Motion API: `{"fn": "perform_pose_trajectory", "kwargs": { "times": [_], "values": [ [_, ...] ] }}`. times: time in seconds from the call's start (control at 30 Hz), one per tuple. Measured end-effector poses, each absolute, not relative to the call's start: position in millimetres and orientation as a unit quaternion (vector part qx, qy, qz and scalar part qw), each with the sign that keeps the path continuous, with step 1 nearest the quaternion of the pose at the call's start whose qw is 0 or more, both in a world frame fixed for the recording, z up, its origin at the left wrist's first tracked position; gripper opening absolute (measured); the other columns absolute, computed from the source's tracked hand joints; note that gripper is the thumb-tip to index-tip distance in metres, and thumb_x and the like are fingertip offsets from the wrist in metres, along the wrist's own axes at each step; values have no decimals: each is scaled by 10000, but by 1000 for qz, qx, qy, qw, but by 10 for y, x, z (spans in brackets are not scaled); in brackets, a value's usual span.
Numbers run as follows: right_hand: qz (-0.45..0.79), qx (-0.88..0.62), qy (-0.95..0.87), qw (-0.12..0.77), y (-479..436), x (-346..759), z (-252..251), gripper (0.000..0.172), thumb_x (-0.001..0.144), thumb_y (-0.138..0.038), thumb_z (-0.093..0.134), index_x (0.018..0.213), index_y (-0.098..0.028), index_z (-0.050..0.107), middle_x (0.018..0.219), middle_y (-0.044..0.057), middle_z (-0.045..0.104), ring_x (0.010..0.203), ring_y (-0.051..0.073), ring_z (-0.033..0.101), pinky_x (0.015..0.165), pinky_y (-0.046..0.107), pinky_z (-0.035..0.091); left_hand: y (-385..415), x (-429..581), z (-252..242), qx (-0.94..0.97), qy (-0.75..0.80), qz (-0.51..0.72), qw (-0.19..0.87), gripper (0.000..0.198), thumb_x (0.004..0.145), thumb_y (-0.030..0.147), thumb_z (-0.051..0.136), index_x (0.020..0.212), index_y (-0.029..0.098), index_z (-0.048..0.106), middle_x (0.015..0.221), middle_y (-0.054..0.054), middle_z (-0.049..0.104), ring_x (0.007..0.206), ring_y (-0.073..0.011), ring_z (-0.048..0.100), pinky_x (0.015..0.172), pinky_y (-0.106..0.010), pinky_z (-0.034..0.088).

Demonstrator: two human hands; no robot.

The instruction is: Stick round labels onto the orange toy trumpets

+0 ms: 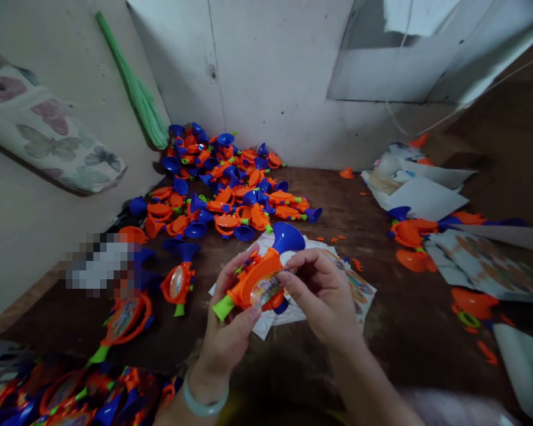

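Observation:
My left hand (231, 328) is closed around an orange toy trumpet (261, 271) with a blue bell and a green mouthpiece. Its bell points up and to the right, away from me. A clear oval sticker (265, 291) with a coloured print lies against the trumpet's flat oval side. Thumb and forefinger of my right hand (324, 290) pinch the sticker's upper right edge. My left thumb presses close to its lower edge. Under the hands lie printed sticker sheets (357, 290). Left of them rests another toy trumpet (176, 282) with a sticker on its side.
Many toy trumpets are heaped (231, 189) against the back wall. A crate (4, 361) at the lower left holds more. On the right lie papers (426, 198), loose orange parts (475, 302) and a white roll (519, 361). A green bundle (142, 100) hangs on the left wall.

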State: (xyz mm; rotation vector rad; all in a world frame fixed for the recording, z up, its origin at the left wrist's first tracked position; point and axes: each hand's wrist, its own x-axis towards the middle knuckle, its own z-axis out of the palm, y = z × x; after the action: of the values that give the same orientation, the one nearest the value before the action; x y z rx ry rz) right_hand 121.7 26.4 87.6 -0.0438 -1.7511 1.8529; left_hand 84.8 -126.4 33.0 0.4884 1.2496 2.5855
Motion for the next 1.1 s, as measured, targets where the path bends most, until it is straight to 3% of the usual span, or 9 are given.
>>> {"fn": "perform_pose_trajectory", "kwargs": {
  "times": [0.2,0.53,0.93,1.1],
  "values": [
    [680,-22,-672,293,239,1223,863,148,870,-173,851,913,-246,729,816,-46,751,673,76,693,627,151,585,-1264,864,346,193,420,880,109,597,877,317,932,1444,329,745,1561,-135,721,1342,-379,763,1056,-442,682],
    [653,-19,-696,298,257,1219,866,133,891,-210,848,914,-248,723,813,-40,752,673,97,684,616,201,567,-1225,851,345,184,448,872,77,497,907,301,906,1387,309,774,1486,-123,764,1335,-327,769,1063,-376,666],
    [627,-17,-721,296,254,1186,823,111,923,-218,818,938,-256,715,829,-42,745,697,112,671,639,231,556,-1225,878,319,149,476,865,51,449,914,256,877,1348,298,767,1483,-113,752,1410,-339,712,1136,-425,621],
    [585,-8,-748,312,221,1164,824,109,948,-214,801,963,-258,702,837,-35,739,691,124,669,639,250,562,-1233,895,307,168,485,858,23,454,936,241,862,1371,301,748,1576,-125,696,1530,-385,611,1253,-541,531]
  ]
}}
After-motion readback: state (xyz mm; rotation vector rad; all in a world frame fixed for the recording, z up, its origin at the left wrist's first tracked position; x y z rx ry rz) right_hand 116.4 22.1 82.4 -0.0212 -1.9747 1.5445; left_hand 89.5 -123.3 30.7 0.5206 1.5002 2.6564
